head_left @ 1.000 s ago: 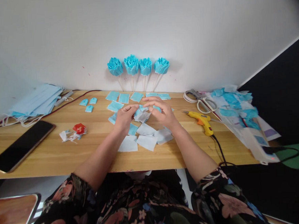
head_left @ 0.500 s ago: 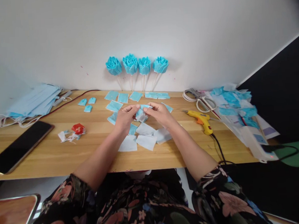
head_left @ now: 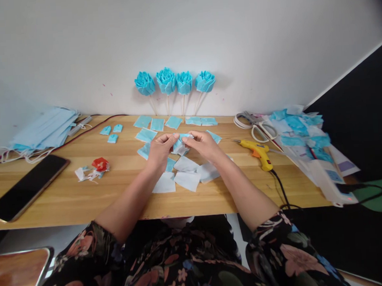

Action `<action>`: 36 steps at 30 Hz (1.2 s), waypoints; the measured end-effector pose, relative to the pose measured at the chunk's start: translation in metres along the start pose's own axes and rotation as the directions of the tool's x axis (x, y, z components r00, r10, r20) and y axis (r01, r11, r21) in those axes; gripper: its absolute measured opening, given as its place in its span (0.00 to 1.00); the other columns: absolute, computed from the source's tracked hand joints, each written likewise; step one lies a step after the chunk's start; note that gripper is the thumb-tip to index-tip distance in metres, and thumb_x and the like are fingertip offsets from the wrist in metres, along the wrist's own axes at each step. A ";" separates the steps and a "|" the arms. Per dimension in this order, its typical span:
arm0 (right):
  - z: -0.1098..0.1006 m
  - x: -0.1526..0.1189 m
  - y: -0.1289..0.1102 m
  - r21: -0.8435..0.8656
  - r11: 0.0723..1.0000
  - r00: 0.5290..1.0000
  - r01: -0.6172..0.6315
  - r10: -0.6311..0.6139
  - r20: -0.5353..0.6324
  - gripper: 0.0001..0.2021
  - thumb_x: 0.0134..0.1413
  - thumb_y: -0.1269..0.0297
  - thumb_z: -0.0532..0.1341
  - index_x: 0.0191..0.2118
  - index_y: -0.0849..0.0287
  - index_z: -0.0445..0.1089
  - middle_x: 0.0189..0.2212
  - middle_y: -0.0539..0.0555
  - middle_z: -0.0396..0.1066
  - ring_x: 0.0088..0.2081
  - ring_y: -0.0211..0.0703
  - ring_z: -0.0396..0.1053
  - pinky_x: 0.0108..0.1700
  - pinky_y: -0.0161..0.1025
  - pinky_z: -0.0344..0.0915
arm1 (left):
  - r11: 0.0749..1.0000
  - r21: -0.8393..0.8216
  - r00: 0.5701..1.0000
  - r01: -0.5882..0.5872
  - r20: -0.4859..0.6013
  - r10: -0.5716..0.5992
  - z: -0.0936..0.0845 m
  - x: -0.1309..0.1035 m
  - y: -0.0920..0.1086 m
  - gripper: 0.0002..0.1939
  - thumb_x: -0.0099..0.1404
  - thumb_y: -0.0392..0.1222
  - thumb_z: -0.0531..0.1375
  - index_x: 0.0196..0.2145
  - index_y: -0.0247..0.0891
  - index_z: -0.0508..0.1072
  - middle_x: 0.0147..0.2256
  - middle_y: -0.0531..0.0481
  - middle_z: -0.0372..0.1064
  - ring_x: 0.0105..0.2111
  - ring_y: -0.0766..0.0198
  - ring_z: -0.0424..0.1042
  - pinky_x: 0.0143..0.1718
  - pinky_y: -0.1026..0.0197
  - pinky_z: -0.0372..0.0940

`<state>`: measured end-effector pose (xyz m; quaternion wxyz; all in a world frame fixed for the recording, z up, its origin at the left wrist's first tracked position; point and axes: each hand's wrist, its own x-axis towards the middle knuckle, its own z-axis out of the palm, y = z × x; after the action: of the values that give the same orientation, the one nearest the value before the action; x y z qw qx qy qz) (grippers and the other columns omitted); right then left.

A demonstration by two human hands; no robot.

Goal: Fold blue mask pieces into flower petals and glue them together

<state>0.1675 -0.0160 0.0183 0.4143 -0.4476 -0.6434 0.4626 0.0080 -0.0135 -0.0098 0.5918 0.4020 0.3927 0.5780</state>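
Between my hands is a small blue-and-white fabric piece [head_left: 180, 147], partly folded, its far edge hidden by my fingers. My left hand [head_left: 161, 150] pinches its left side with thumb and fingers. On the right side my right hand [head_left: 202, 145] grips it the same way. Under and around my hands lie flat blue squares [head_left: 146, 135] and white-side-up squares [head_left: 187, 180] of the same material. To the left rest 3 small folded blue petals [head_left: 112, 139]. Behind, several blue fabric flowers [head_left: 166, 81] on thin sticks lean against the wall.
A yellow glue gun [head_left: 259, 152] with a black cord lies right, near scissors [head_left: 258, 127] and blue scraps [head_left: 303, 128]. A white power strip [head_left: 333, 181] sits at the right edge. Left are a phone [head_left: 29, 187], face masks [head_left: 44, 129] and a red crumpled wrapper [head_left: 100, 164].
My fingers have shifted slightly on the fabric piece, and its upper edge looks a little more folded over. Everything else stays in place apart from a slight camera shift.
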 end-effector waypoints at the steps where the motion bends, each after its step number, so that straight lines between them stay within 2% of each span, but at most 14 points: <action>1: 0.000 0.000 0.001 -0.003 1.000 1.000 0.009 -0.009 0.012 0.17 0.52 0.50 0.64 0.26 0.58 0.64 0.24 0.46 0.60 0.29 0.36 0.57 0.33 0.36 0.55 | 1.000 0.010 1.000 -0.009 -0.005 0.009 0.000 0.000 0.000 0.17 0.50 0.52 0.73 0.22 0.36 0.74 0.20 0.55 0.63 0.23 0.69 0.61 0.27 0.63 0.58; 7: -0.002 0.002 0.009 -0.058 0.998 1.000 0.021 -0.019 0.024 0.16 0.52 0.52 0.64 0.25 0.57 0.62 0.23 0.45 0.56 0.28 0.35 0.54 0.32 0.36 0.51 | 0.999 0.048 1.000 -0.023 -0.018 0.024 0.002 -0.003 0.003 0.15 0.52 0.50 0.72 0.24 0.36 0.75 0.21 0.55 0.64 0.23 0.70 0.61 0.27 0.63 0.57; 9: -0.001 0.002 0.010 -0.055 0.998 1.000 0.011 -0.011 0.003 0.15 0.51 0.53 0.64 0.25 0.57 0.64 0.23 0.45 0.57 0.28 0.35 0.55 0.33 0.36 0.53 | 0.999 0.031 1.000 -0.020 -0.020 0.020 0.003 -0.004 0.003 0.15 0.52 0.49 0.72 0.24 0.36 0.75 0.21 0.55 0.64 0.23 0.70 0.62 0.28 0.63 0.58; 14: 0.000 0.005 0.009 0.083 0.996 0.998 -0.018 0.022 -0.054 0.12 0.47 0.54 0.64 0.30 0.58 0.69 0.25 0.47 0.65 0.30 0.37 0.61 0.36 0.37 0.59 | 0.999 -0.033 1.000 0.020 -0.016 -0.021 0.005 -0.003 0.002 0.17 0.52 0.50 0.72 0.20 0.36 0.72 0.18 0.54 0.65 0.21 0.70 0.62 0.26 0.64 0.57; 18: -0.003 0.006 0.008 0.065 0.998 0.997 -0.002 0.007 -0.075 0.12 0.47 0.54 0.63 0.27 0.58 0.67 0.24 0.46 0.63 0.29 0.37 0.60 0.36 0.38 0.58 | 0.995 -0.093 0.999 0.045 0.010 -0.044 0.005 -0.004 0.006 0.18 0.52 0.50 0.71 0.20 0.35 0.71 0.19 0.53 0.65 0.21 0.70 0.63 0.26 0.64 0.58; 21: -0.006 0.006 0.008 0.022 1.000 0.996 0.007 -0.005 -0.088 0.13 0.48 0.54 0.63 0.26 0.57 0.65 0.23 0.45 0.62 0.29 0.37 0.59 0.36 0.38 0.57 | 0.992 -0.112 0.998 0.064 -0.004 -0.064 0.005 -0.004 0.010 0.18 0.53 0.52 0.70 0.23 0.35 0.73 0.22 0.52 0.68 0.22 0.69 0.65 0.25 0.64 0.59; 26: -0.009 0.007 0.009 0.011 1.000 0.997 -0.001 0.002 -0.078 0.13 0.48 0.54 0.63 0.25 0.57 0.64 0.23 0.45 0.62 0.29 0.37 0.60 0.37 0.38 0.58 | 0.995 -0.024 0.996 0.092 0.005 -0.092 0.005 -0.004 0.013 0.19 0.54 0.54 0.69 0.22 0.35 0.73 0.21 0.52 0.67 0.22 0.69 0.65 0.25 0.64 0.59; 31: -0.007 0.006 0.008 0.026 1.000 0.999 -0.002 0.003 -0.043 0.12 0.48 0.53 0.63 0.28 0.57 0.66 0.24 0.46 0.64 0.30 0.38 0.61 0.37 0.38 0.58 | 0.997 0.070 1.000 0.030 0.003 -0.031 0.004 -0.005 0.012 0.15 0.50 0.49 0.71 0.23 0.36 0.74 0.20 0.53 0.66 0.23 0.69 0.64 0.28 0.63 0.60; 36: -0.008 0.006 0.007 0.023 1.000 0.997 0.014 -0.012 -0.078 0.16 0.50 0.52 0.63 0.23 0.56 0.59 0.21 0.44 0.57 0.27 0.36 0.55 0.33 0.37 0.53 | 0.998 0.059 0.999 0.032 0.001 -0.032 0.005 -0.005 0.011 0.14 0.50 0.49 0.70 0.23 0.35 0.75 0.22 0.52 0.68 0.23 0.70 0.64 0.28 0.64 0.59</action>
<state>0.1752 -0.0074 0.0142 0.4475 -0.4561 -0.6242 0.4496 0.0081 -0.0185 0.0024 0.5891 0.4133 0.4154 0.5564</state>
